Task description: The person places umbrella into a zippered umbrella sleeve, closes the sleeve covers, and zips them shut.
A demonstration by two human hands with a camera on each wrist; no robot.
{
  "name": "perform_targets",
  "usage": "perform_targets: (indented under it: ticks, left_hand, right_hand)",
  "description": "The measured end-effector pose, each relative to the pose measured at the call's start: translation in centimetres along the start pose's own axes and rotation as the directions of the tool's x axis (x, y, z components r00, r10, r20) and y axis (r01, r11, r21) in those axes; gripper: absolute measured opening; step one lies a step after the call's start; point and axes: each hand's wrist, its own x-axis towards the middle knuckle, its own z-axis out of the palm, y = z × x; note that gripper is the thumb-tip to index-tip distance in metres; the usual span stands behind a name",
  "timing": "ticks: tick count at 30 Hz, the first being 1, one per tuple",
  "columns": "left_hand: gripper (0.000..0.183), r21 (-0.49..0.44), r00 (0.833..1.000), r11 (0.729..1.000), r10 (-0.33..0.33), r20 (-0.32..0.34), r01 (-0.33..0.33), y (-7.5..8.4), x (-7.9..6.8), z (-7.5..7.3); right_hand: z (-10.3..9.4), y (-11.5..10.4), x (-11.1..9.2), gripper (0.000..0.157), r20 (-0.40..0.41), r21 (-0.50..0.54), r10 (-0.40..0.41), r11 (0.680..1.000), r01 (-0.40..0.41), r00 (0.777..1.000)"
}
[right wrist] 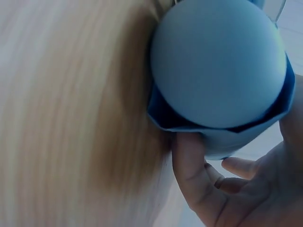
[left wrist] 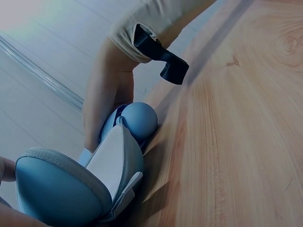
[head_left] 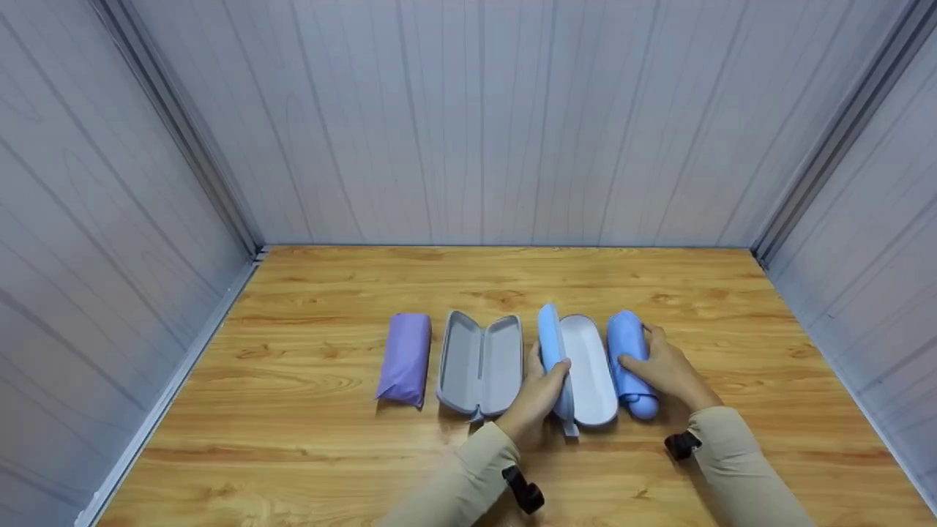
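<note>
My left hand (head_left: 538,395) grips the raised light-blue lid (head_left: 549,329) of an unfolded hard glasses case, thumb on the lining side. The white-lined other half (head_left: 591,373) lies flat to its right. Just beyond, my right hand (head_left: 670,369) holds a blue wrapped roll (head_left: 626,337), thumb on its near side and fingers along the far side. A smooth rounded end (right wrist: 218,61) of paler blue sticks out of the roll's loose sleeve, towards me. What fills the rest of the sleeve is hidden. In the left wrist view the roll lies against the case's white half.
Left of the blue case, a grey glasses case (head_left: 501,366) lies unfolded with both halves facing up. Further left is a purple wrapped packet (head_left: 405,359). The wooden tabletop (head_left: 307,454) is bounded by pale panel walls (head_left: 468,132) at the back and both sides.
</note>
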Motion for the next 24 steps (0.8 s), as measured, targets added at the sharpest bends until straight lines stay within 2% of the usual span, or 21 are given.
perform_targets:
  ticks: [3,10,24]
  left_hand:
    - [0.073,-0.004,1.000,1.000,-0.003,-0.009,0.003,-0.09,0.04,0.04]
    - [0.073,-0.082,0.996,0.993,-0.087,-0.008,0.086,-0.11,-0.01,0.12]
    - [0.073,-0.141,0.992,0.982,-0.128,0.003,0.127,-0.12,-0.06,0.18]
  right_hand:
    - [0.03,0.05,0.08,0.089,0.002,0.009,0.002,1.000,-0.002,1.000]
    - [0.18,0.49,0.26,0.085,-0.011,0.024,-0.012,1.000,0.012,1.000]
    - [-0.33,0.83,0.03,0.087,-0.015,0.038,0.001,0.999,0.000,1.000]
